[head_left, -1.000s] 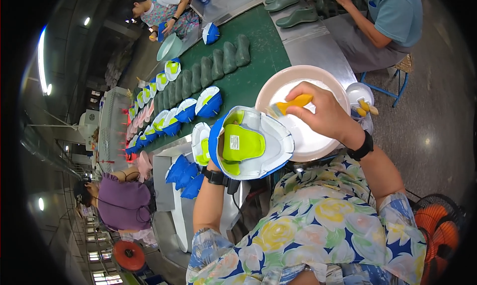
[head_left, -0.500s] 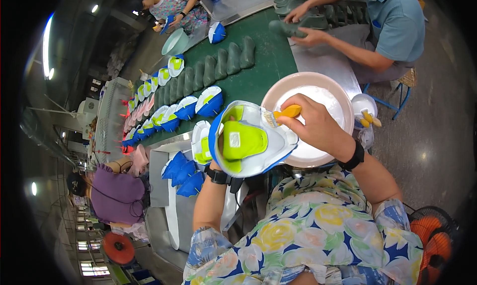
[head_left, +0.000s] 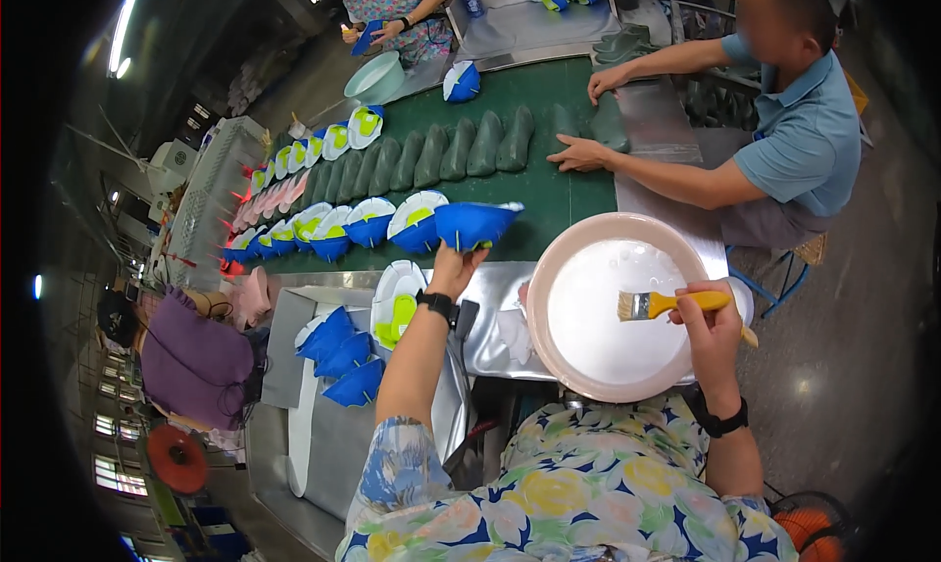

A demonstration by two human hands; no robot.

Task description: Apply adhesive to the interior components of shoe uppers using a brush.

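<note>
Left hand (head_left: 458, 268) and right hand (head_left: 713, 344) each grip something. A green conveyor belt (head_left: 554, 197) lies beyond the pink basin (head_left: 623, 390); the left holds a blue shoe upper (head_left: 477, 225) left of the basin, the right a yellow-handled paintbrush (head_left: 663, 305) above it.

Along the belt (head_left: 549, 197), a line of shoe lasts (head_left: 431, 160) is flanked before and behind by shoe uppers (head_left: 416, 233), while at near right a basin (head_left: 616, 226) is set beneath a brush (head_left: 678, 303), and at near left more uppers (head_left: 343, 354) are laid on a bench (head_left: 343, 464)
</note>
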